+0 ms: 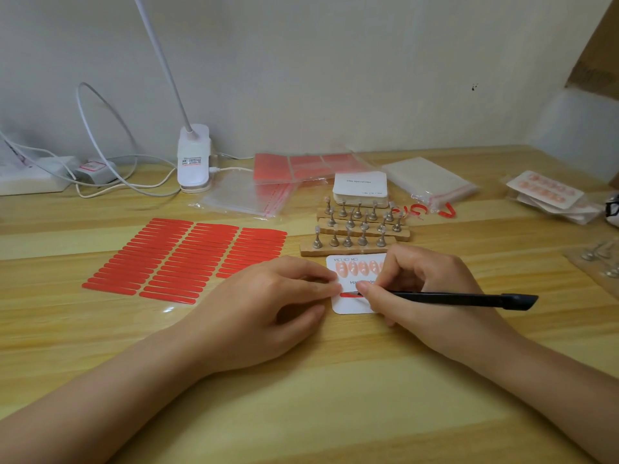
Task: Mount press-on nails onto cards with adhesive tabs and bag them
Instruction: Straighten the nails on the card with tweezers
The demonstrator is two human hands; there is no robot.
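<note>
A white card [348, 306] lies on the wooden table, with a row of pink press-on nails [356, 267] stuck along its top. A red adhesive strip [348, 295] lies across the card's lower half. My left hand [268, 306] holds the card's left edge down with its fingertips, at the strip's left end. My right hand [422, 289] grips black tweezers [462, 299], whose tip meets the strip. A sheet of red adhesive tabs [187, 259] lies to the left. Wooden stands with metal nail holders [355, 229] sit just behind the card.
A stack of blank cards [361, 189] and clear zip bags [428, 182] [248, 195] lie behind the stands. Bagged finished cards [549, 195] rest at the far right. A white clip lamp [194, 159], cables and a power strip [30, 179] stand at the back left.
</note>
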